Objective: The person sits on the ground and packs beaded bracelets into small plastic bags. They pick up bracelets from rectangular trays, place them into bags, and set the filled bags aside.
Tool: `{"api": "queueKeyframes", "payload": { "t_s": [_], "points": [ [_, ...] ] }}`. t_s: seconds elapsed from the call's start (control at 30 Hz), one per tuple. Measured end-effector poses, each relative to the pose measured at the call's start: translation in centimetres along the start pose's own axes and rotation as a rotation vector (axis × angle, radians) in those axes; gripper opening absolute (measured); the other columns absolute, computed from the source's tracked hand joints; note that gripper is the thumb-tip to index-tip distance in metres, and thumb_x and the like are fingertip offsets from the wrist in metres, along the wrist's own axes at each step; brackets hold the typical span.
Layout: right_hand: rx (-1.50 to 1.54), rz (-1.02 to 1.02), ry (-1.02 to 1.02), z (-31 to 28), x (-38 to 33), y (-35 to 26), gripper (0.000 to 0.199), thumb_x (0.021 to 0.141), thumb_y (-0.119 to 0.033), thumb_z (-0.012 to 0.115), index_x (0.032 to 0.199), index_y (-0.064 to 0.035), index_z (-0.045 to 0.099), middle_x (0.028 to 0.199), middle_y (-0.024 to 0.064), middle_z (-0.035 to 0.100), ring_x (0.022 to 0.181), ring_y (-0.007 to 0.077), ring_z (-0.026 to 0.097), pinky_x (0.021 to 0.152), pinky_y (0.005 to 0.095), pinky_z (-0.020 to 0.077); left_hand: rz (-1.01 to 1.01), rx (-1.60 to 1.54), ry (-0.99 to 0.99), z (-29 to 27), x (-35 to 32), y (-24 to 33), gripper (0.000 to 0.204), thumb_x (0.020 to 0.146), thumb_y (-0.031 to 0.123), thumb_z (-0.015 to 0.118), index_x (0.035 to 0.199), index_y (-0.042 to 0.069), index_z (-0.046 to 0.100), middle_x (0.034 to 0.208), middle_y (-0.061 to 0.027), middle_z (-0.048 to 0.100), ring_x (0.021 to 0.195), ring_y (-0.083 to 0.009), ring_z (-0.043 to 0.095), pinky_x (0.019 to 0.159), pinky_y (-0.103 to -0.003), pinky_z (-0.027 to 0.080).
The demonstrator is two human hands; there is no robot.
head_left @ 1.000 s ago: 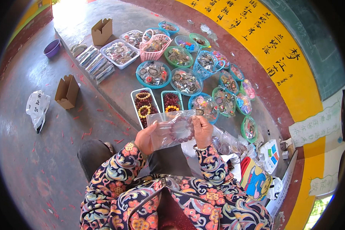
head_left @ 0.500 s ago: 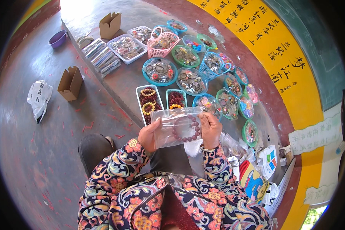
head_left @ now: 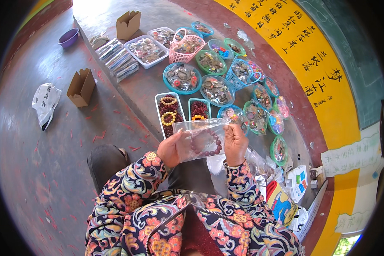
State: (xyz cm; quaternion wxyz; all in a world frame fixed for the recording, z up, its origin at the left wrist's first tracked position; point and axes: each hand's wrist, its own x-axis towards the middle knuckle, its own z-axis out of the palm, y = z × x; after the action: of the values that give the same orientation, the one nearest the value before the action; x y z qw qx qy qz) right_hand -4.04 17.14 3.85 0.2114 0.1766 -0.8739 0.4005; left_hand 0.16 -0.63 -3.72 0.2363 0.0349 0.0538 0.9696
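Observation:
A clear plastic bag (head_left: pixel 185 147) is stretched between my two hands above my lap. Inside it lies a dark red bead bracelet (head_left: pixel 212 152), toward the right side. My left hand (head_left: pixel 170 149) is closed on the bag's left edge. My right hand (head_left: pixel 236 143) pinches the upper right corner, thumb uppermost. Just beyond the bag stand a white basket (head_left: pixel 181 103) and a smaller pale-green basket (head_left: pixel 208 104), both with dark red bead bracelets. Yellow bead bracelets (head_left: pixel 168 118) rest on top in the white one. The bag partly covers the near ends of both baskets.
Round blue bowls (head_left: pixel 181 90), green bowls and a pink basket (head_left: pixel 184 57) of bagged trinkets crowd the floor ahead and right. Flat packets (head_left: pixel 117 59) lie stacked farther left. Cardboard boxes (head_left: pixel 81 88), a white bag (head_left: pixel 45 102) and a purple basin (head_left: pixel 68 39) stand at left.
The floor items appear shifted slightly right and down as the view moves. Both hands keep their hold on the bag, which has tilted a little.

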Motion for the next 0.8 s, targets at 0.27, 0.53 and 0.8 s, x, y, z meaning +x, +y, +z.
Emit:
{"api": "queueKeyframes", "payload": {
  "t_s": [0.27,0.53,0.8],
  "points": [
    [0.137,-0.006,-0.082,-0.6,0.6,-2.8,0.015,0.088,-0.014,0.057,0.079,-0.0019,0.056,0.055,-0.0059,0.041,0.048,0.0015,0.032,0.042,0.0192,0.0257,0.027,-0.015,-0.02,0.6,-0.2,0.1,0.049,0.092,0.039,0.035,0.123,0.001,0.04,0.113,-0.0156,0.052,0.106,-0.0334,0.051,0.088,-0.046,0.042],
    [0.075,-0.109,-0.136,-1.1,1.3,-5.5,0.015,0.087,-0.013,0.058,0.081,0.0003,0.056,0.057,-0.004,0.044,0.051,0.0027,0.036,0.045,0.0198,0.0312,0.035,-0.035,0.123,-1.1,-0.1,-0.1,0.04,0.093,0.036,0.038,0.115,0.003,0.046,0.101,-0.0125,0.056,0.097,-0.0278,0.055,0.083,-0.045,0.046],
    [0.093,0.128,-0.301,-2.2,2.4,-3.2,0.018,0.084,-0.017,0.061,0.078,-0.0005,0.058,0.054,0.0023,0.049,0.048,0.0087,0.044,0.045,0.024,0.0333,0.103,0.137,0.14,-0.6,0.2,-0.1,0.036,0.09,0.029,0.047,0.115,0.002,0.047,0.103,-0.0131,0.058,0.093,-0.0276,0.059,0.085,-0.046,0.046]
  ]
}}
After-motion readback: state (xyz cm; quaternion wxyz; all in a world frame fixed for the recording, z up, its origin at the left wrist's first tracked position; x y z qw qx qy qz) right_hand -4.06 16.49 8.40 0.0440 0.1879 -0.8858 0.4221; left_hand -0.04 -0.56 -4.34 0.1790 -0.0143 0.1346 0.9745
